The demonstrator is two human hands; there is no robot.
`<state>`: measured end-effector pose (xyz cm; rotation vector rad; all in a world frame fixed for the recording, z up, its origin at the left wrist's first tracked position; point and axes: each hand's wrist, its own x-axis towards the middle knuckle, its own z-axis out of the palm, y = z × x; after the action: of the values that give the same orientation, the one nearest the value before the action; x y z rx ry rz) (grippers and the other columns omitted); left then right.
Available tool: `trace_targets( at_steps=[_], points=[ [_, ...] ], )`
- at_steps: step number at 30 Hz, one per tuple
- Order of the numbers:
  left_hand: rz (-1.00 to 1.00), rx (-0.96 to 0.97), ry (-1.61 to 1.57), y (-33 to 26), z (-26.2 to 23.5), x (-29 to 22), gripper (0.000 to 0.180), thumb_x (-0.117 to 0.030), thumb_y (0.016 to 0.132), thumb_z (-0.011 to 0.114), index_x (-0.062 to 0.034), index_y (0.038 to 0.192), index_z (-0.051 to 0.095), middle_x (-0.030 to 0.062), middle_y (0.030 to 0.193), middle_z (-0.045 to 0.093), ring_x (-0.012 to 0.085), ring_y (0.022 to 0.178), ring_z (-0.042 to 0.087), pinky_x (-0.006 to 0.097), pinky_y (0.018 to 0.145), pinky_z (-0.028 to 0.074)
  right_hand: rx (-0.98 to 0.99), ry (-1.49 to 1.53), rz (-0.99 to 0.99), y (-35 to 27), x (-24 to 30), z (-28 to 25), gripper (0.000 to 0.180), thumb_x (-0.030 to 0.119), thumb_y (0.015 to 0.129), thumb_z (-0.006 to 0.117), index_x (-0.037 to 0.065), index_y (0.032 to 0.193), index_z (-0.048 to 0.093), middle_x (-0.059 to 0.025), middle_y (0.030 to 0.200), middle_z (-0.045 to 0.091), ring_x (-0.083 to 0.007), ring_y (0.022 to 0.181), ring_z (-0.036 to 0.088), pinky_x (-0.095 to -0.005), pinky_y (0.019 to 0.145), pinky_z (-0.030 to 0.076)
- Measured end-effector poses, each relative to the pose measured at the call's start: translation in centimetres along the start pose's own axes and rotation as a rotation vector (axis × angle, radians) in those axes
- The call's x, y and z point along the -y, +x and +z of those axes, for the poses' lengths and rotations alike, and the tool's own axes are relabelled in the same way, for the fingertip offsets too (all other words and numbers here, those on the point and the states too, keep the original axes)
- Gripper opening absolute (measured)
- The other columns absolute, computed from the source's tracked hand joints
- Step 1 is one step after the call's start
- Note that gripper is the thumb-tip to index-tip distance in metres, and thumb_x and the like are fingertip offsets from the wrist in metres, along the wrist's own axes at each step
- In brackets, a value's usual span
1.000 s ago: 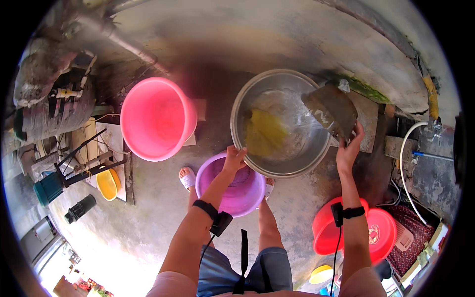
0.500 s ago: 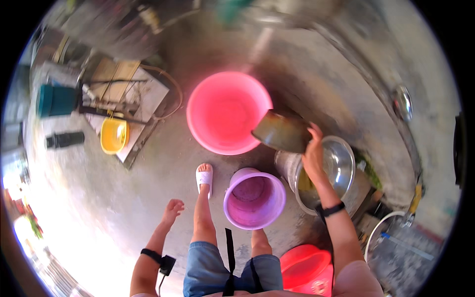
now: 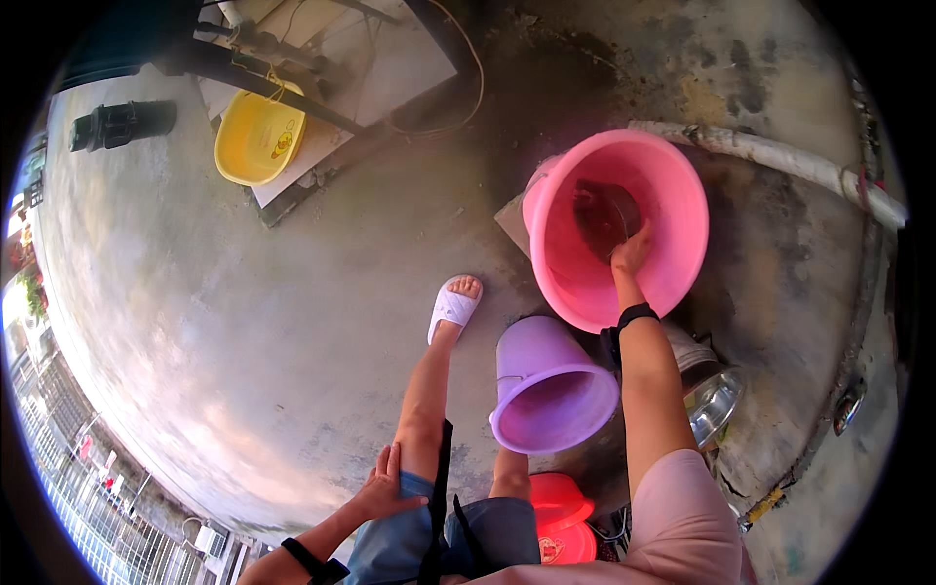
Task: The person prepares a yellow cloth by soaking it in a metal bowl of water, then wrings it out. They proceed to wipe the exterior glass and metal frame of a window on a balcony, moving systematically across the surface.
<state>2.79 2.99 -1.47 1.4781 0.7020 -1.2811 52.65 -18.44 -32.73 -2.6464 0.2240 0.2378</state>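
Observation:
My right hand [image 3: 632, 251] reaches down into a tall pink tub [image 3: 682, 185], closed on the edge of a dark brown, bowl-shaped scoop [image 3: 603, 213]. Inside the tub, the scoop lies low near the bottom; its far part is hard to make out. My left hand [image 3: 383, 490] holds nothing and rests with fingers spread on my left leg, just above the knee. Below the tub and closer to me, a purple bucket [image 3: 539, 353] tilts its mouth toward me, left of my right forearm.
A steel basin [image 3: 717, 402] is partly hidden behind my right arm. Red plastic basins [image 3: 563, 502] sit close by my legs. A yellow basin [image 3: 255, 141] and a black cylinder [image 3: 125, 124] are at far left. A pale pipe [image 3: 770, 154] runs behind the tub.
My right hand has gone from beside the pink tub to down inside it, taking the scoop along. My left hand has come to rest on my leg. The view has shifted.

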Motion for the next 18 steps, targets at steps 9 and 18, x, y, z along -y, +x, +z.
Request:
trace_targets(
  at_steps=[9, 18],
  points=[
    [-0.004, -0.037, 0.055, -0.2, -1.2, -0.2, 0.127, -0.058, 0.064, 0.072, 0.0037, 0.143, -0.006, 0.0303, 0.144, 0.011, 0.0457, 0.132, 0.023, 0.046, 0.109, 0.026, 0.48, 0.749, 0.751, -4.0, -2.2, 2.4, 0.05, 0.006, 0.081, 0.062, 0.011, 0.127, 0.042, -0.0106, 0.119, 0.054, -0.0271, 0.104, 0.057, -0.0441, 0.064, 0.056],
    [-0.047, -0.057, 0.121, 0.6, 2.0, -0.4, 0.129, -0.055, 0.061, 0.076, 0.0019, 0.143, -0.006, 0.0276, 0.144, 0.015, 0.0441, 0.131, 0.026, 0.045, 0.108, 0.028, 0.594, 1.119, 0.652, -7.7, -0.7, -10.1, 0.035, -0.004, 0.08, 0.054, 0.001, 0.115, 0.051, -0.013, 0.102, 0.061, -0.0238, 0.08, 0.067, -0.0307, 0.056, 0.06]
  ],
)
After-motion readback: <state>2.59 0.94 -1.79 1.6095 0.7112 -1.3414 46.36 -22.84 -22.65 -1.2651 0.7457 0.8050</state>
